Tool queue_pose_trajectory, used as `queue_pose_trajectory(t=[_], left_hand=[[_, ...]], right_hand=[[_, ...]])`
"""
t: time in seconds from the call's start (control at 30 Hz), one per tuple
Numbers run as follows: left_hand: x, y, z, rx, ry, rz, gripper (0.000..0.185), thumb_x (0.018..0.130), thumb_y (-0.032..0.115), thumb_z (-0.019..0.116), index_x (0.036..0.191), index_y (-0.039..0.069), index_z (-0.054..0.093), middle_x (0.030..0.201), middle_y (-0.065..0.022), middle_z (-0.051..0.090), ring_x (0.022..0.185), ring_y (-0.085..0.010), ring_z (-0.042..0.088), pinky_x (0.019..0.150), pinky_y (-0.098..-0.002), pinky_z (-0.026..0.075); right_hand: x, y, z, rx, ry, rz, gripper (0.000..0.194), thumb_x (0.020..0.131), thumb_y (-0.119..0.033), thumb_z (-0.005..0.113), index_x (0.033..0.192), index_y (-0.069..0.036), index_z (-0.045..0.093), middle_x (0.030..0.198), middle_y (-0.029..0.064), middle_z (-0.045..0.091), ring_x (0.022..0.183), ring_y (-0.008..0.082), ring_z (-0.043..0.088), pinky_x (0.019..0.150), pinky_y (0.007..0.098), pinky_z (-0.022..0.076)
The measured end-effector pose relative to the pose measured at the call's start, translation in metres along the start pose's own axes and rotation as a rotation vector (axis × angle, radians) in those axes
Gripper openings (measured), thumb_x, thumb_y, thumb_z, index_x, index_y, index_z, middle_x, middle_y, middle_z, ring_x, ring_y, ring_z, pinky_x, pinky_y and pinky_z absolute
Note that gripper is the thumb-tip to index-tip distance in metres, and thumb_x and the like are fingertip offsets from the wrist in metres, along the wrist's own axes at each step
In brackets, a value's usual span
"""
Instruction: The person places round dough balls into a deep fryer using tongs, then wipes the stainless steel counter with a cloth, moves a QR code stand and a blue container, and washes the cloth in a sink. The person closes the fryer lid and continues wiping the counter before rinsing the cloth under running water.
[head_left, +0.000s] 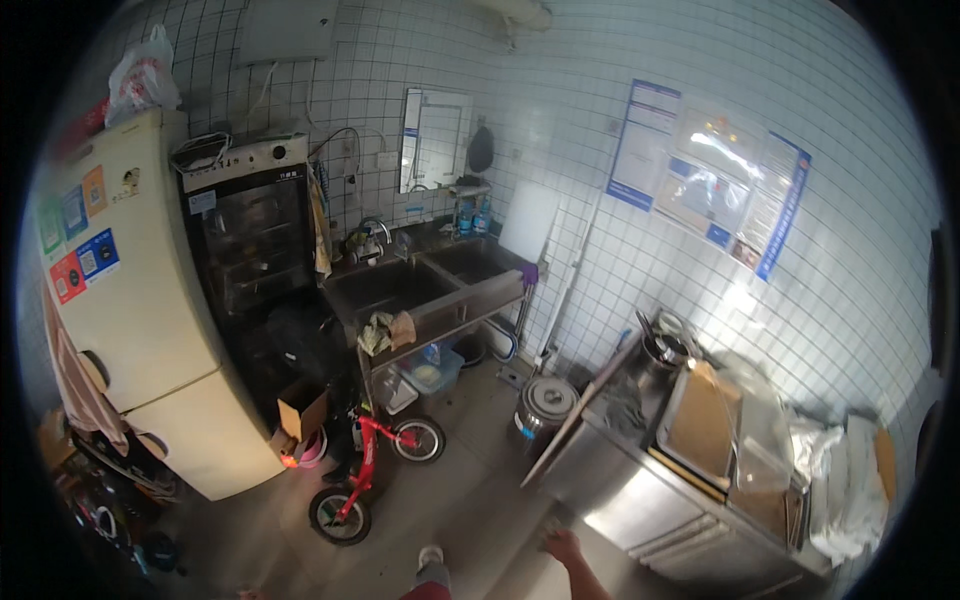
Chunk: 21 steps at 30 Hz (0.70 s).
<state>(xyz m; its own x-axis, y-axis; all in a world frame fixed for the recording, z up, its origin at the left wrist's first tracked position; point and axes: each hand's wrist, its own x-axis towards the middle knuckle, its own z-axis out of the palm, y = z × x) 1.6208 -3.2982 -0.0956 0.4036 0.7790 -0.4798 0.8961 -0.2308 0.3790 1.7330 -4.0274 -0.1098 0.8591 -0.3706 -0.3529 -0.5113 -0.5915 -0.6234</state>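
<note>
My right hand (561, 545) hangs low over the floor, left of the stainless steel cabinet (626, 517). Its fingers are blurred, with a pale patch at their tips, and I cannot tell whether it holds anything. Of my left hand (250, 595), only a sliver shows at the bottom edge. One shoe (430, 555) of mine is on the floor between the hands. Ahead and to the left stands a small red children's bike (365, 454) with black tyres. A lidded steel pot (549, 397) sits on the floor beyond my right hand.
A cream refrigerator (142, 262) and a dark glass-door cabinet (255, 232) line the left wall. Cloths (386, 332) drape over the front of a double steel sink (390, 289). Trays (697, 427) crowd the right counter. A long board (559, 435) leans against its end.
</note>
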Motion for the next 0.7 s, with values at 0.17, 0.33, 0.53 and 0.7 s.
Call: queue_pose_trajectory(t=[0.17,0.33,0.53,0.7], left_hand=[[0.041,0.156,0.074,-0.081,0.013,-0.071,0.029,0.089,0.025,0.073,0.108,0.004,0.071,0.101,-0.0091,0.071,0.089,-0.0283,0.068,0.08,-0.0408,0.055],[0.065,0.377,0.186,-0.206,-0.141,0.17,0.026,0.088,0.025,0.073,0.103,0.003,0.072,0.095,-0.008,0.07,0.082,-0.0275,0.067,0.076,-0.0391,0.055],[0.031,0.734,0.288,-0.957,-0.604,0.47,0.011,0.091,0.015,0.069,0.094,0.004,0.066,0.088,-0.0017,0.065,0.077,-0.015,0.061,0.066,-0.0334,0.049],[-0.021,0.984,0.27,-1.379,-0.774,0.634,0.004,0.099,0.009,0.063,0.102,0.008,0.064,0.095,0.0001,0.066,0.09,-0.0147,0.062,0.078,-0.0312,0.05]], right_hand=[[0.16,-0.208,-0.006,0.542,-0.023,-0.222,0.03,0.094,-0.022,0.071,0.119,-0.007,0.07,0.087,0.007,0.066,0.072,0.014,0.065,0.069,0.0347,0.057],[0.253,-0.29,-0.028,0.287,0.047,-0.53,0.029,0.091,-0.019,0.073,0.117,-0.006,0.071,0.09,0.0055,0.068,0.071,0.0129,0.064,0.067,0.0322,0.0535],[0.415,-0.351,-0.104,0.239,-0.098,-0.332,0.024,0.096,-0.023,0.067,0.109,-0.003,0.069,0.088,0.0113,0.068,0.078,0.0234,0.065,0.07,0.0395,0.0502],[0.617,-0.46,-0.133,0.209,-0.123,-0.512,0.03,0.097,-0.023,0.068,0.119,-0.004,0.065,0.092,0.0065,0.065,0.082,0.0171,0.062,0.07,0.0358,0.0507]])
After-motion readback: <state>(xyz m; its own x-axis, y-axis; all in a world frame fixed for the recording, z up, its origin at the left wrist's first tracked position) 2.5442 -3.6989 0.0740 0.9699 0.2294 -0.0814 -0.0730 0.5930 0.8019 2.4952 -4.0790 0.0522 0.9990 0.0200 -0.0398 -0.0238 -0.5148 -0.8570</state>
